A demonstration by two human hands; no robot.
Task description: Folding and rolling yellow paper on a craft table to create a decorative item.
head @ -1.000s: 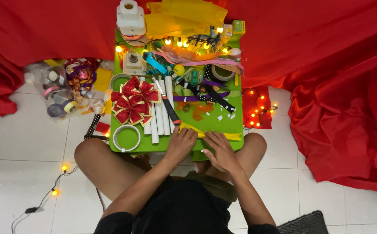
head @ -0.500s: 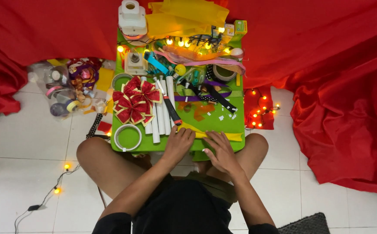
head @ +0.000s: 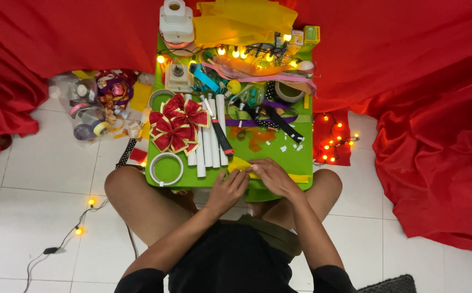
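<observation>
Sitting cross-legged on a white tiled floor, a person is leaning over a small green table [head: 279, 154] crowded with craft supplies. Both hands are working at the near edge of it, on a yellow ribbon strip [head: 296, 177] that is lying flat along that edge. The left hand [head: 229, 187] is pinching the strip's left end, fingers closed together on it. The right hand [head: 270, 176] is resting on top of the strip just beside the left, fingers curled down over it; whether it is gripping or only pressing cannot be told from this view.

Just left of the hands, several white paper rolls [head: 207, 146] are lying side by side, with a black and red pen-like tool [head: 220, 132] across them. Beside these, two red bows with gold edging [head: 177, 123] are sitting above a white tape ring [head: 166, 168]. Farther back, tangled ribbons, glowing yellow string lights [head: 241, 53] and a sheet of yellow fabric [head: 246, 19] are filling the table. Red cloth [head: 409, 70] is draping the floor around it, and a clear bag of ribbon spools [head: 92, 106] is lying to the left.
</observation>
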